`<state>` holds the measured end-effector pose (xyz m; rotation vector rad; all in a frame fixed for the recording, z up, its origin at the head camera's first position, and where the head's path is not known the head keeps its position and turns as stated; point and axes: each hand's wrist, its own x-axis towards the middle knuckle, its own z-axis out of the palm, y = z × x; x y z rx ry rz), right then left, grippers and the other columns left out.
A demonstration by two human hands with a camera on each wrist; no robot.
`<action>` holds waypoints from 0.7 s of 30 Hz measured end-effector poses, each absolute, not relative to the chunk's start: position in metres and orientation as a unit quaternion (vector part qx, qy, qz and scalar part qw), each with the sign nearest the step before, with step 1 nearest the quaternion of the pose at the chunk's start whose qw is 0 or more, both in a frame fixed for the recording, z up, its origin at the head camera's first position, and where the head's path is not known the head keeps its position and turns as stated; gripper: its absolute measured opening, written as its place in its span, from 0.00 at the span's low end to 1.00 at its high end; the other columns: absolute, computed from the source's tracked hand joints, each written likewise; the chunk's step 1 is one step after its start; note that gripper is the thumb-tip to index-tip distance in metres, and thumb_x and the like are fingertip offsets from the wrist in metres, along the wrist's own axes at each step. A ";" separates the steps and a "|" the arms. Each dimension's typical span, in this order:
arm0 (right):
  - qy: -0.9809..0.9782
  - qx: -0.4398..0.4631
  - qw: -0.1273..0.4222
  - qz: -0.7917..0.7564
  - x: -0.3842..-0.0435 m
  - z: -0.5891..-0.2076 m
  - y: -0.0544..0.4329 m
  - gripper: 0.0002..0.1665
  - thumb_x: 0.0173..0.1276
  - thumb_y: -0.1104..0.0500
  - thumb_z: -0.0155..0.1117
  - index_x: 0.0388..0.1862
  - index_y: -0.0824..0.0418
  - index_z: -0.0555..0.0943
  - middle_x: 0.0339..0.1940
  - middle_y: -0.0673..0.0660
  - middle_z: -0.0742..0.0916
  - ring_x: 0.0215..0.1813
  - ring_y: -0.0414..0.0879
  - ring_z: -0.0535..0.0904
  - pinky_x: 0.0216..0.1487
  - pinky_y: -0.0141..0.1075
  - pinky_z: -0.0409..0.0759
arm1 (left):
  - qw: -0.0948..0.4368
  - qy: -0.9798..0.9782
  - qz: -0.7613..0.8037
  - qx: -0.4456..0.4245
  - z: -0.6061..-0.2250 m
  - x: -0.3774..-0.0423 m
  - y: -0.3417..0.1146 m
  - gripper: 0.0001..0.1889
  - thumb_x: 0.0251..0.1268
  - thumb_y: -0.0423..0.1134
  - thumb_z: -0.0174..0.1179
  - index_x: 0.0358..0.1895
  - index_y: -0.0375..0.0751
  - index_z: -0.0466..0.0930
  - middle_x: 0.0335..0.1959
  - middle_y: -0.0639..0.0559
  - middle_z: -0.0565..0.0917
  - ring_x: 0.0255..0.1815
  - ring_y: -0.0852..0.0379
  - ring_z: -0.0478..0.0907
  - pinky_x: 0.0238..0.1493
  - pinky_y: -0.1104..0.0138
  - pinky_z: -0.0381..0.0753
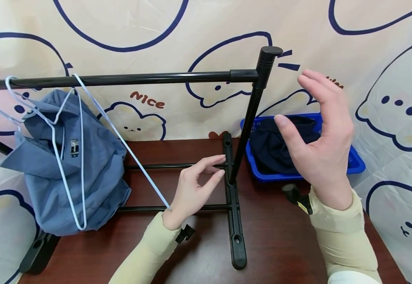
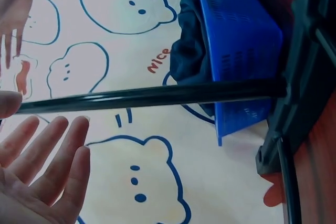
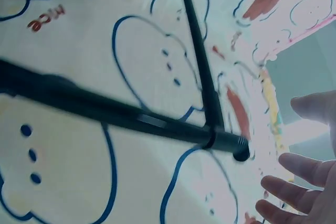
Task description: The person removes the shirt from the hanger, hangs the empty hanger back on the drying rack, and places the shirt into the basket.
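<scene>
My left hand (image 1: 193,189) holds nothing, over the rack's lower bars, its fingers loosely bent; in the left wrist view its fingers (image 2: 68,166) spread near the black post. The end of a light blue hanger (image 1: 131,152) overlaps my left wrist in the head view. Raised to the right of the rack's post (image 1: 250,122), my right hand (image 1: 324,130) has spread fingers and nothing in it. A blue-grey garment (image 1: 96,173) with a small dark label hangs bunched among pale blue hangers at the left of the black rail (image 1: 156,79).
Behind my right hand, a blue plastic basket (image 1: 355,161) holds a dark navy cloth (image 1: 273,146). The rack's black foot (image 1: 237,236) stands on the dark brown table (image 1: 270,236). A patterned cloth backdrop (image 1: 149,122) rises behind the rack.
</scene>
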<state>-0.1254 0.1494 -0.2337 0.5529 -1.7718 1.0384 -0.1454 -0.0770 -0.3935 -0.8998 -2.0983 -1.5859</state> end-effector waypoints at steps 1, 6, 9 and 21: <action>-0.724 0.236 0.488 0.427 -0.126 -0.233 0.147 0.44 0.66 0.34 0.65 0.60 0.72 0.80 0.64 0.57 0.82 0.69 0.53 0.72 0.70 0.47 0.65 | 0.180 -0.743 -0.561 -0.316 -0.394 -0.145 -0.078 0.20 0.73 0.36 0.64 0.66 0.46 0.79 0.60 0.57 0.83 0.46 0.60 0.85 0.51 0.58 0.81; -0.706 0.291 0.512 0.394 -0.131 -0.230 0.134 0.38 0.68 0.38 0.66 0.58 0.70 0.81 0.63 0.59 0.82 0.69 0.57 0.71 0.71 0.53 0.64 | 0.175 -0.755 -0.554 -0.304 -0.401 -0.146 -0.084 0.20 0.74 0.38 0.63 0.67 0.50 0.79 0.59 0.58 0.83 0.45 0.61 0.85 0.49 0.58 0.81; -0.699 0.323 0.521 0.367 -0.133 -0.228 0.125 0.33 0.69 0.42 0.66 0.59 0.68 0.81 0.64 0.60 0.82 0.70 0.58 0.71 0.71 0.55 0.63 | 0.174 -0.765 -0.547 -0.293 -0.406 -0.148 -0.090 0.20 0.74 0.38 0.63 0.66 0.51 0.79 0.59 0.56 0.84 0.44 0.61 0.85 0.46 0.57 0.82; -0.694 0.418 0.509 0.290 -0.146 -0.212 0.099 0.32 0.63 0.57 0.73 0.62 0.72 0.78 0.66 0.69 0.78 0.74 0.59 0.67 0.73 0.53 0.61 | 0.175 -0.810 -0.515 -0.219 -0.433 -0.165 -0.122 0.20 0.75 0.46 0.62 0.67 0.56 0.79 0.56 0.54 0.86 0.43 0.61 0.85 0.43 0.60 0.84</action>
